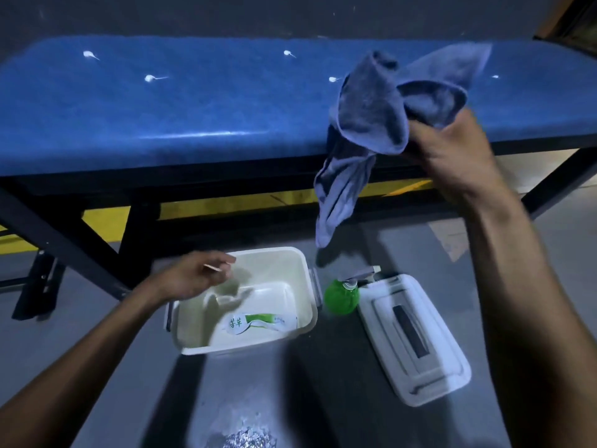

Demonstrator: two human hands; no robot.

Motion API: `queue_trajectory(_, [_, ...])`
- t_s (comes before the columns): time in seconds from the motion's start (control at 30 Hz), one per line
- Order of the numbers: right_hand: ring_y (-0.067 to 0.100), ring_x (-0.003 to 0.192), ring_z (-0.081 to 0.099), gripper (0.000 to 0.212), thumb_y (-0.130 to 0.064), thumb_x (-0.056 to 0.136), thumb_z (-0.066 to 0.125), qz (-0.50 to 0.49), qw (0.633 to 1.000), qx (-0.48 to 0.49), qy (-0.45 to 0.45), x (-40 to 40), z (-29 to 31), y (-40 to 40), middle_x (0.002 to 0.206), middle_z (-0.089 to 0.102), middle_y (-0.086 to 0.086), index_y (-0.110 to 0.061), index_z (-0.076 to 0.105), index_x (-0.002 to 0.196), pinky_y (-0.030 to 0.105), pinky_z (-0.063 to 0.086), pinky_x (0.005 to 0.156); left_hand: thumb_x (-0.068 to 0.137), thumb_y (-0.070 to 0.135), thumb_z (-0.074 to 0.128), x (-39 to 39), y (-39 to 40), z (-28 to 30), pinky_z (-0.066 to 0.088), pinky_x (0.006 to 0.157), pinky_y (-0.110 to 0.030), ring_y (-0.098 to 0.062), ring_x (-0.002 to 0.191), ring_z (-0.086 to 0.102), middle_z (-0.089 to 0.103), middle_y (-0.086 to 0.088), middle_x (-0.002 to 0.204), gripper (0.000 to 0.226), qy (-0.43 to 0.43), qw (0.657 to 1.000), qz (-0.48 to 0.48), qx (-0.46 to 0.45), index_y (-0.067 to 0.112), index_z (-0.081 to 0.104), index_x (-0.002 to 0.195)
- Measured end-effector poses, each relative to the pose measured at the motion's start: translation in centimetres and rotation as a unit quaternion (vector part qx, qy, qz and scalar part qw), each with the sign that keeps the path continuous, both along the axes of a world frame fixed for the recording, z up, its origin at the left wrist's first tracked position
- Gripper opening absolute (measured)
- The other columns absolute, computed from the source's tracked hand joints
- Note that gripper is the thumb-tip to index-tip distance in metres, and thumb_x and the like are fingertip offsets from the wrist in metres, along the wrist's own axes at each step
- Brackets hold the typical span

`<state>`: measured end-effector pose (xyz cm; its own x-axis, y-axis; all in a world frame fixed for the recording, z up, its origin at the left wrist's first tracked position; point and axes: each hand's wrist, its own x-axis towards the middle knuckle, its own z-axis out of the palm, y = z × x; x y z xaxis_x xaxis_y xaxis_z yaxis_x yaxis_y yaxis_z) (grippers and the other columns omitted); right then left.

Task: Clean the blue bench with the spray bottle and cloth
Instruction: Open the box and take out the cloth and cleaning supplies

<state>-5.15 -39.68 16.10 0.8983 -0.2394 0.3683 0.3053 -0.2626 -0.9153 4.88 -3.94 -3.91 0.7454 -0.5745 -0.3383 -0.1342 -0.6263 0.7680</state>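
Note:
The blue bench (161,118) runs across the upper half of the view, with several small white blobs on its padded top. My right hand (452,150) is shut on a blue-grey cloth (381,118), held at the bench's front edge on the right; part of the cloth hangs down below the seat. A green spray bottle (342,294) stands on the floor between a white tub and its lid. My left hand (197,276) hovers over the tub's left rim, fingers loosely apart, holding nothing.
The white plastic tub (300,270) on the grey floor holds a white and green tube (258,322). Its white lid (416,341) lies to the right. Black bench legs (80,250) slant down at left and right. Something crumpled and shiny (248,438) lies at the bottom edge.

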Motion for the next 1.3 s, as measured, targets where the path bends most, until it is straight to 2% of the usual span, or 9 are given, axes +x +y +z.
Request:
queue_trajectory(0.1, [0.006,0.093,0.069,0.027,0.005,0.092,0.067,0.042,0.989,-0.074,0.118,0.6,-3.1,-2.9,0.109,0.075,0.009,0.003,0.068,0.119,0.024,0.056,0.083,0.093,0.031,0.071,-0.2,-0.6,-2.8,0.055,0.093,-0.027,-0.012,0.111,0.067,0.068,0.009,0.124,0.025,-0.042,0.992,-0.076,0.094,0.045,0.061,0.112])
queue_trajectory(0.2, [0.016,0.091,0.062,0.020,0.016,0.089,0.059,0.083,0.952,-0.192,0.224,1.4,-9.3,-4.7,0.102,0.073,0.011,0.005,0.069,0.103,0.037,0.051,0.086,0.094,0.034,0.068,-1.1,-1.7,-5.3,0.046,0.100,-0.028,-0.013,0.118,0.061,0.063,0.010,0.132,0.036,-0.090,0.972,-0.130,0.175,0.036,0.060,0.129])
queue_trajectory(0.3, [0.020,0.083,0.062,0.016,-0.001,0.085,0.063,0.102,0.915,-0.244,0.305,2.1,-15.8,-4.2,0.089,0.072,0.017,-0.015,0.066,0.092,0.046,0.052,0.076,0.091,0.041,0.066,-2.6,-2.8,-7.2,0.040,0.104,-0.027,-0.020,0.128,0.054,0.058,0.002,0.138,0.053,-0.102,0.955,-0.167,0.222,0.030,0.053,0.142])
queue_trajectory(0.43, [0.027,0.078,0.071,0.047,0.000,0.087,0.064,0.075,0.864,-0.291,0.405,1.8,-21.9,-3.4,0.109,0.071,0.017,-0.023,0.061,0.128,0.043,0.058,0.063,0.082,0.055,0.063,-4.1,-3.3,-11.0,0.041,0.107,-0.030,-0.019,0.127,0.053,0.053,0.002,0.140,0.071,-0.055,0.950,-0.177,0.253,0.039,0.044,0.148])
queue_trajectory(0.53, [0.030,0.098,0.071,0.053,-0.004,0.094,0.060,0.043,0.861,-0.299,0.409,1.7,-22.9,-4.0,0.123,0.065,0.008,-0.022,0.053,0.143,0.032,0.056,0.065,0.086,0.044,0.067,-3.6,-3.9,-13.2,0.041,0.106,-0.031,-0.021,0.127,0.052,0.053,0.001,0.138,0.068,-0.043,0.941,-0.195,0.272,0.034,0.044,0.149])
queue_trajectory(0.73, [0.019,0.111,0.068,0.030,-0.012,0.098,0.059,0.013,0.910,-0.278,0.306,2.8,-18.9,-4.1,0.106,0.073,-0.002,-0.018,0.066,0.128,0.040,0.051,0.105,0.081,0.037,0.064,-2.0,-4.6,-15.6,0.047,0.080,-0.035,-0.025,0.103,0.057,0.055,0.000,0.108,0.031,-0.145,0.910,-0.228,0.315,0.027,0.058,0.110])
queue_trajectory(0.93, [0.008,0.100,0.071,0.033,-0.007,0.095,0.060,0.061,0.922,-0.279,0.263,3.1,-15.5,-0.6,0.104,0.076,0.001,-0.015,0.067,0.126,0.014,0.049,0.091,0.097,0.036,0.051,-1.4,-4.5,-13.2,0.049,0.088,-0.041,-0.029,0.100,0.061,0.063,-0.006,0.112,0.023,-0.160,0.904,-0.242,0.313,0.019,0.052,0.111])
queue_trajectory(1.07, [0.008,0.091,0.070,0.032,-0.018,0.095,0.061,0.154,0.896,-0.308,0.282,2.4,-17.1,3.8,0.109,0.075,-0.003,-0.020,0.066,0.127,0.024,0.054,0.085,0.082,0.063,0.065,-1.1,-3.0,-12.5,0.048,0.094,-0.037,-0.022,0.107,0.062,0.066,0.006,0.116,0.060,-0.057,0.919,-0.219,0.323,0.024,0.045,0.124])
queue_trajectory(1.3, [0.007,0.095,0.069,0.032,-0.030,0.095,0.062,0.168,0.884,-0.308,0.308,1.2,-19.8,5.4,0.110,0.073,-0.009,-0.026,0.065,0.127,0.032,0.057,0.090,0.081,0.049,0.062,-2.4,-3.1,-15.9,0.045,0.078,-0.031,-0.020,0.097,0.058,0.058,0.005,0.094,0.029,-0.129,0.913,-0.250,0.294,0.023,0.054,0.091])
